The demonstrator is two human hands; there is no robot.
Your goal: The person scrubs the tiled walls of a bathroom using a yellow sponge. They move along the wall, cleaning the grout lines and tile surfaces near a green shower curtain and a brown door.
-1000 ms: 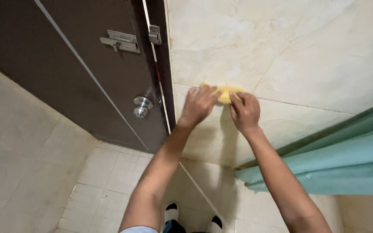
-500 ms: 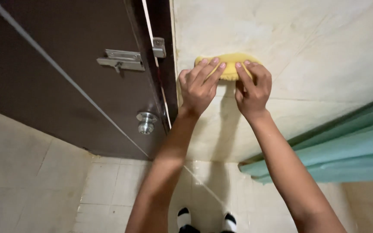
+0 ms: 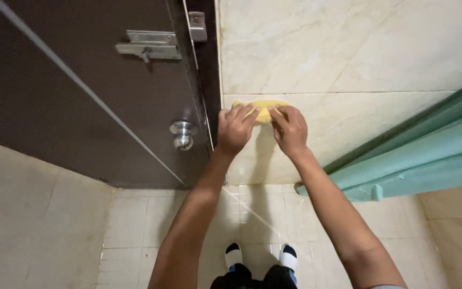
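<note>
Dark brown door [image 3: 81,101] as landmark: metal slide latch [image 3: 149,48] high on it, round silver knob [image 3: 182,134] lower, near its right edge. Right of the door, cream marble-look wall tiles [image 3: 348,48]; further right, teal curtain [image 3: 418,160] hanging. Below the door, pale small-tiled floor [image 3: 135,225], soft even light.
</note>
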